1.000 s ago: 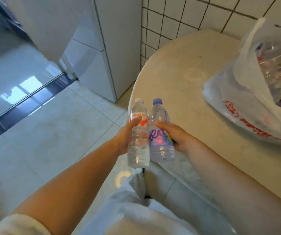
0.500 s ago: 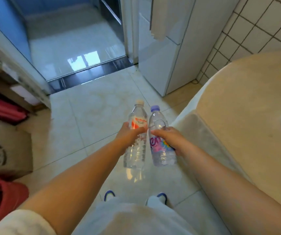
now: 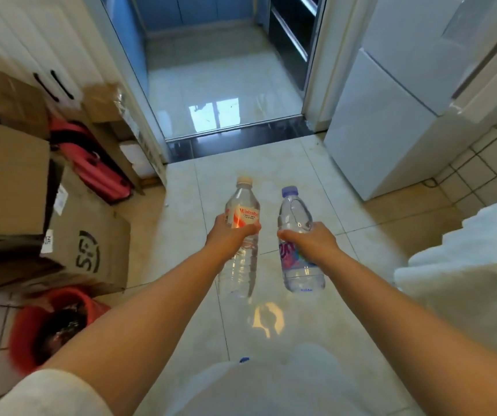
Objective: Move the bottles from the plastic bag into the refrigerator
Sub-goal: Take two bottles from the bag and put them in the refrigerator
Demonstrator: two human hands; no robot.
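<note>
Two bottles (image 3: 242, 232) (image 3: 298, 241), two hands (image 3: 230, 235) (image 3: 310, 240), one refrigerator (image 3: 391, 121)

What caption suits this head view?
Left hand and right hand each grip a water bottle near the closed refrigerator.

Person: bare forearms, no watch or rings seen. Short white sleeve (image 3: 58, 391) on left upper arm. Light grey/white trousers (image 3: 271, 385) below. Bit of blue shoe (image 3: 243, 360) showing at trouser edge.
</note>
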